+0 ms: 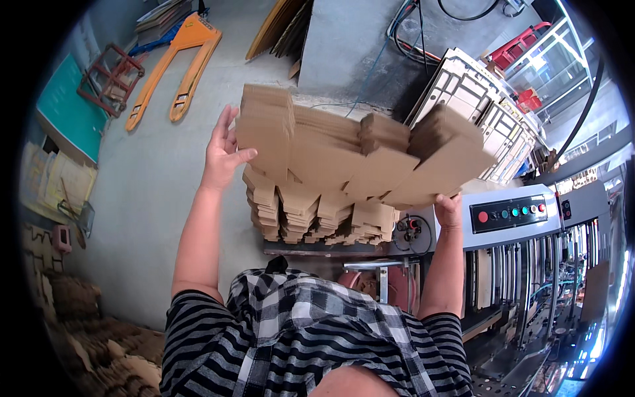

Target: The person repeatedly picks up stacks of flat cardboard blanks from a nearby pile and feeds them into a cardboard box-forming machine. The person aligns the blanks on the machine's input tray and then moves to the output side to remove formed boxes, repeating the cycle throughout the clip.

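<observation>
blanks (344, 155): matt brown cardboard | floor (159, 178): rough grey concrete

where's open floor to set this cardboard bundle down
The widest bare patch is the grey concrete floor, between the orange pallet jack and the left hand. It is crowded under the cardboard bundle, where stacked blanks sit, and by the right hand beside the machine control panel.

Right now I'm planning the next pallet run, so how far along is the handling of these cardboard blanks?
In hand: the left hand and right hand hold a lifted bundle of flat brown die-cut cardboard blanks between them. Left: a tall stack of the same blanks sits below. Done: cannot tell how many have already gone to the grey machine with coloured buttons.
</observation>
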`<action>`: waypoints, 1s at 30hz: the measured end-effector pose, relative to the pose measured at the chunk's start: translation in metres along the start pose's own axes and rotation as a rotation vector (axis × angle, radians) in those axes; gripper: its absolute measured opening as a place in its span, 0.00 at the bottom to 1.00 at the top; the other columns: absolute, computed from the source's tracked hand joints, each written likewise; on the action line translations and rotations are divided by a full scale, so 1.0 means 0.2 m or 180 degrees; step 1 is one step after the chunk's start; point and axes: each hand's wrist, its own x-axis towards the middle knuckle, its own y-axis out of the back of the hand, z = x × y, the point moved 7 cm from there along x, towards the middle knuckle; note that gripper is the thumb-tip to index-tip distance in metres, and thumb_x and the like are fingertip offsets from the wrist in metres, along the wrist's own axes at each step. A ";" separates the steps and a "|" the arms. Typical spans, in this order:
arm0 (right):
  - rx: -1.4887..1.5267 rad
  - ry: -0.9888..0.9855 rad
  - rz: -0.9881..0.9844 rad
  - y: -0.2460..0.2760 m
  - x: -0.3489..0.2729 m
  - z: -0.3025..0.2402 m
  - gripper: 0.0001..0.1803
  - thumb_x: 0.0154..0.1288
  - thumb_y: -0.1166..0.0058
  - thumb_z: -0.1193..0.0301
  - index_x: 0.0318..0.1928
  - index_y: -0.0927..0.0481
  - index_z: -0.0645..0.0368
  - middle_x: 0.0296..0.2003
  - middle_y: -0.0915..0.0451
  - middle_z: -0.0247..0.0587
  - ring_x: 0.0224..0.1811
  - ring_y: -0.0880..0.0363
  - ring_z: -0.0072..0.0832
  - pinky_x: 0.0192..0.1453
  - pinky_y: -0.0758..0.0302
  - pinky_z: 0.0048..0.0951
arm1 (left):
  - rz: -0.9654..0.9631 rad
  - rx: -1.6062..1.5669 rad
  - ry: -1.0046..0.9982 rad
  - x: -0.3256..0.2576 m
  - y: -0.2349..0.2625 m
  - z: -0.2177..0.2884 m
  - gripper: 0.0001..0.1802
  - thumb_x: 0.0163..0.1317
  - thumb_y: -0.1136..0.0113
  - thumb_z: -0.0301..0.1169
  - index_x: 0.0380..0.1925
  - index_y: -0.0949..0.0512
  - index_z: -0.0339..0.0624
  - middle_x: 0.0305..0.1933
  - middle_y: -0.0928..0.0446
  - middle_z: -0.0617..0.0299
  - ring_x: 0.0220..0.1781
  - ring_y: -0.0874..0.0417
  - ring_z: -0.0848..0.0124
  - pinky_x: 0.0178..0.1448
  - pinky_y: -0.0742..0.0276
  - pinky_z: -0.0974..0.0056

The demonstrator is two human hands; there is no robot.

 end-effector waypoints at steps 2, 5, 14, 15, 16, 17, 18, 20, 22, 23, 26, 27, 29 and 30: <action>-0.0150 -0.0252 -0.0032 0.03 -0.02 0.06 0.39 0.36 0.28 0.70 0.53 0.30 0.62 0.43 0.23 0.37 0.48 0.24 0.32 0.58 0.29 0.35 | -0.0307 0.0262 0.0203 -0.01 0.01 -0.04 0.52 0.46 0.29 0.22 0.70 0.48 0.36 0.68 0.38 0.52 0.69 0.36 0.63 0.71 0.40 0.60; 0.0143 -0.0356 0.0134 0.05 -0.07 0.16 0.36 0.34 0.29 0.76 0.51 0.27 0.61 0.42 0.22 0.35 0.48 0.24 0.32 0.56 0.28 0.34 | -0.0411 0.0524 0.0665 -0.07 0.03 -0.15 0.54 0.43 0.28 0.23 0.70 0.48 0.38 0.68 0.37 0.54 0.69 0.36 0.61 0.73 0.44 0.59; -0.0430 -0.0586 0.0085 0.05 -0.12 0.15 0.30 0.36 0.35 0.78 0.47 0.24 0.62 0.41 0.22 0.35 0.45 0.23 0.29 0.52 0.26 0.32 | -0.0598 0.1484 0.0434 -0.09 0.00 -0.12 0.61 0.38 0.25 0.29 0.73 0.52 0.51 0.69 0.37 0.55 0.69 0.35 0.61 0.71 0.40 0.57; -0.0380 -0.0539 0.0071 0.04 -0.12 0.14 0.30 0.36 0.35 0.78 0.47 0.24 0.62 0.41 0.21 0.35 0.45 0.23 0.29 0.51 0.26 0.32 | -0.0612 0.1415 0.0434 -0.09 -0.01 -0.12 0.63 0.37 0.24 0.30 0.73 0.53 0.51 0.69 0.37 0.55 0.70 0.35 0.61 0.72 0.40 0.57; -0.0317 -0.0492 0.0082 0.03 -0.12 0.14 0.30 0.36 0.36 0.78 0.47 0.24 0.62 0.40 0.21 0.35 0.45 0.23 0.29 0.51 0.26 0.32 | -0.0624 0.1329 0.0440 -0.10 -0.03 -0.12 0.64 0.37 0.24 0.31 0.73 0.55 0.51 0.69 0.37 0.55 0.70 0.36 0.61 0.72 0.40 0.57; -0.0164 -0.0378 0.0109 0.03 -0.12 0.13 0.30 0.36 0.36 0.78 0.47 0.24 0.62 0.40 0.21 0.35 0.44 0.23 0.30 0.51 0.26 0.32 | -0.0626 0.1253 0.0435 -0.11 -0.03 -0.12 0.65 0.36 0.23 0.32 0.73 0.56 0.51 0.69 0.37 0.55 0.70 0.37 0.62 0.72 0.41 0.57; -0.0321 -0.0479 0.0044 0.01 -0.12 0.15 0.30 0.36 0.36 0.79 0.47 0.24 0.63 0.40 0.21 0.35 0.44 0.23 0.30 0.50 0.26 0.32 | -0.0641 0.1227 0.0411 -0.11 -0.04 -0.12 0.66 0.35 0.23 0.33 0.73 0.56 0.51 0.69 0.38 0.55 0.71 0.37 0.62 0.72 0.41 0.57; -0.0447 -0.0602 -0.0150 -0.01 -0.13 0.18 0.29 0.36 0.37 0.79 0.47 0.24 0.63 0.40 0.21 0.35 0.43 0.22 0.30 0.48 0.25 0.32 | -0.0671 0.1229 0.0321 -0.12 -0.05 -0.12 0.68 0.33 0.21 0.35 0.73 0.58 0.51 0.70 0.38 0.55 0.71 0.38 0.62 0.72 0.41 0.57; -0.0347 -0.0616 -0.0116 0.01 -0.13 0.19 0.28 0.36 0.37 0.80 0.46 0.23 0.63 0.40 0.21 0.36 0.42 0.22 0.29 0.45 0.24 0.31 | -0.0779 0.1261 0.0317 -0.12 -0.05 -0.12 0.69 0.33 0.21 0.37 0.73 0.58 0.50 0.70 0.38 0.55 0.71 0.39 0.62 0.72 0.41 0.57; -0.0218 -0.0534 -0.0096 0.02 -0.12 0.19 0.28 0.36 0.37 0.80 0.46 0.23 0.63 0.40 0.21 0.36 0.41 0.22 0.29 0.44 0.24 0.31 | -0.0809 0.1286 0.0299 -0.12 -0.05 -0.13 0.70 0.33 0.20 0.38 0.73 0.58 0.49 0.70 0.38 0.55 0.72 0.39 0.62 0.72 0.42 0.57; -0.0488 -0.0887 -0.0208 0.01 -0.14 0.26 0.25 0.37 0.37 0.82 0.44 0.22 0.63 0.39 0.21 0.37 0.40 0.22 0.29 0.41 0.23 0.31 | -0.0705 0.1315 0.0478 -0.13 -0.03 -0.15 0.70 0.34 0.20 0.39 0.73 0.59 0.47 0.70 0.39 0.55 0.72 0.39 0.61 0.72 0.41 0.57; -0.0499 -0.0874 -0.0214 0.01 -0.14 0.26 0.25 0.37 0.37 0.82 0.43 0.22 0.63 0.38 0.20 0.37 0.40 0.22 0.28 0.41 0.23 0.31 | -0.0722 0.1349 0.0570 -0.13 -0.02 -0.16 0.68 0.35 0.20 0.38 0.73 0.58 0.47 0.70 0.38 0.55 0.72 0.39 0.61 0.72 0.41 0.57; -0.0530 -0.0939 -0.0242 -0.01 -0.14 0.26 0.24 0.38 0.37 0.82 0.43 0.21 0.63 0.38 0.20 0.36 0.39 0.22 0.28 0.41 0.23 0.31 | -0.0743 0.1389 0.0785 -0.12 -0.01 -0.18 0.66 0.38 0.21 0.37 0.73 0.57 0.47 0.69 0.38 0.55 0.71 0.38 0.62 0.72 0.40 0.57; -0.0580 -0.0907 -0.0220 -0.01 -0.15 0.25 0.24 0.38 0.37 0.83 0.42 0.21 0.63 0.37 0.20 0.36 0.38 0.22 0.28 0.41 0.23 0.31 | -0.0762 0.1452 0.0712 -0.12 -0.01 -0.17 0.64 0.39 0.22 0.35 0.73 0.57 0.47 0.69 0.38 0.55 0.71 0.38 0.62 0.71 0.39 0.58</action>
